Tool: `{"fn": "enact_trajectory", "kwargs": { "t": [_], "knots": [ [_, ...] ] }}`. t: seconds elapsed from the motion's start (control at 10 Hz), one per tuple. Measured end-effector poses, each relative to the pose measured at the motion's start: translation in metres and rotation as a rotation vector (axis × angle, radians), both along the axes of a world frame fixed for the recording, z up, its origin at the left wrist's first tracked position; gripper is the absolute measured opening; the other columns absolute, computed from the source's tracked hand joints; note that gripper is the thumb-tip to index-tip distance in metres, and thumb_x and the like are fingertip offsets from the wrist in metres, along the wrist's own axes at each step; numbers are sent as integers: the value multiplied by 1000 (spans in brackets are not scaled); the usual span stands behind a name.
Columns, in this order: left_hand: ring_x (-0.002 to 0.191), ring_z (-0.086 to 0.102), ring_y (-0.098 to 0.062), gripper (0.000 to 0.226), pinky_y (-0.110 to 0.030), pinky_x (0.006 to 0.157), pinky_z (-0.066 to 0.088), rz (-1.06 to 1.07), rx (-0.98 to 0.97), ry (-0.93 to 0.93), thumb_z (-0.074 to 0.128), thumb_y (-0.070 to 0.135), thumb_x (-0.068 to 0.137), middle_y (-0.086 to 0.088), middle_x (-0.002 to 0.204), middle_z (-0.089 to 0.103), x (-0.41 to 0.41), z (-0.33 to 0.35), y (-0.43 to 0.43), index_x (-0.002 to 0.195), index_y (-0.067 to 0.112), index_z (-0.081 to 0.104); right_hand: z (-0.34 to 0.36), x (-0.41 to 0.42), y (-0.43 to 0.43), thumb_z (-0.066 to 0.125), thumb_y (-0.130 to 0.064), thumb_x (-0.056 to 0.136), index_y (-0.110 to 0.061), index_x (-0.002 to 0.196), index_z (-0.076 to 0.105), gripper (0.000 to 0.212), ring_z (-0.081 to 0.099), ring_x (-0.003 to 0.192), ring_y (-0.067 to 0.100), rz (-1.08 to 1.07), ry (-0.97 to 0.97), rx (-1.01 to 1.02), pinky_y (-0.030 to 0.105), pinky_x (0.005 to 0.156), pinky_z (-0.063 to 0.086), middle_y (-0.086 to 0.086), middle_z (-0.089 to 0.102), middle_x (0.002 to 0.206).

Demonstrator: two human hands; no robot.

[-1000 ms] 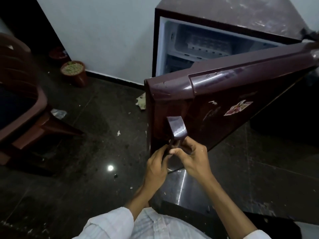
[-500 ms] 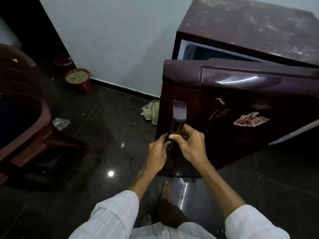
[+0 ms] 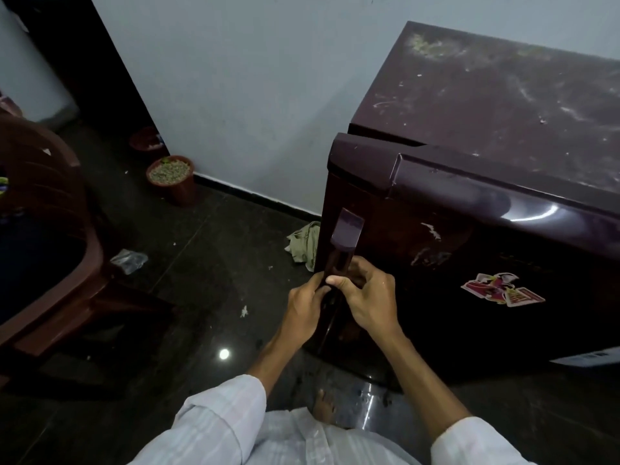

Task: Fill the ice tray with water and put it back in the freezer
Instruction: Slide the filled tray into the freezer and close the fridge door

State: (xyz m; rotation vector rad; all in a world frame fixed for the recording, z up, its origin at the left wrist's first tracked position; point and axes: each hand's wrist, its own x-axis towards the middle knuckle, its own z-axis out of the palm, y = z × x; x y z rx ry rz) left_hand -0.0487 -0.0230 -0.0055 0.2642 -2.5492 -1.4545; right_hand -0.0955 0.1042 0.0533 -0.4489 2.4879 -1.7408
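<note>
Fridge handle (image 3: 344, 243), prob. in both hands (image 3: 303, 307) (image 3: 370, 303)

Room dim, bluish cast. One lamp reflects as a bright spot on the glossy floor (image 3: 224, 354); glare streak on the fridge door (image 3: 543, 209). Chair (image 3: 43, 229) in shadow. Edges bowed, slightly soft.

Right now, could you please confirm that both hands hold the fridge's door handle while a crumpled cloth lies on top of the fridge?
Not quite. The head view shows the crumpled cloth lying on the floor by the wall, just left of the fridge, not on top of it. The rest stands: the left hand and the right hand both hold the door handle.
</note>
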Motion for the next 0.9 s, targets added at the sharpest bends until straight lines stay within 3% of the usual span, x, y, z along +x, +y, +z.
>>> {"fn": "enact_trajectory", "kwargs": {
  "t": [0.2, 0.4, 0.6, 0.7, 0.8, 0.9],
  "knots": [
    [74, 65, -13, 27, 0, 62, 37, -28, 2, -20, 54, 3, 98, -11, 91, 72, -7, -4, -4, 123, 3, 64, -1, -1, -2, 78, -15, 79, -14, 105, 71, 27, 69, 93, 1, -12, -23, -23, 22, 85, 54, -10, 74, 96],
    [80, 67, -19, 30, 1, 62, 39, -73, -17, 15, 52, 1, 99, -18, 97, 72, -4, 2, -5, 127, 2, 62, 2, 9, -8, 76, -13, 81, -17, 105, 71, 25, 68, 91, -2, -98, -22, -25, 18, 83, 54, -12, 73, 95],
    [98, 69, -19, 33, -5, 77, 49, -78, 42, 95, 47, 2, 101, -14, 110, 71, 5, 1, 0, 133, 6, 58, 0, 22, -17, 72, -19, 86, -14, 108, 71, 22, 67, 90, -5, -202, 37, 1, 16, 80, 53, -13, 72, 94],
    [117, 63, -20, 41, -32, 94, 54, -96, 36, 114, 46, 12, 103, -12, 131, 63, 11, -6, 2, 143, 9, 47, -1, 41, -19, 62, -17, 94, -13, 121, 65, 27, 63, 97, -11, -233, 86, 31, 12, 84, 50, -16, 69, 103],
    [140, 44, -21, 56, -38, 110, 44, -124, -4, 35, 43, 24, 104, -11, 155, 40, 26, -7, 6, 156, 14, 25, -2, 63, -16, 55, -13, 98, -6, 131, 57, 34, 58, 112, -7, -206, 87, 73, 8, 92, 43, -10, 64, 119],
    [148, 31, -23, 65, -31, 112, 37, -126, -190, 80, 37, 37, 102, -12, 163, 24, 57, -11, 12, 156, 6, 19, -13, 90, -3, 52, -18, 100, -7, 133, 55, 36, 56, 122, 12, -242, 108, 237, 9, 99, 39, 6, 61, 131]
  ]
}}
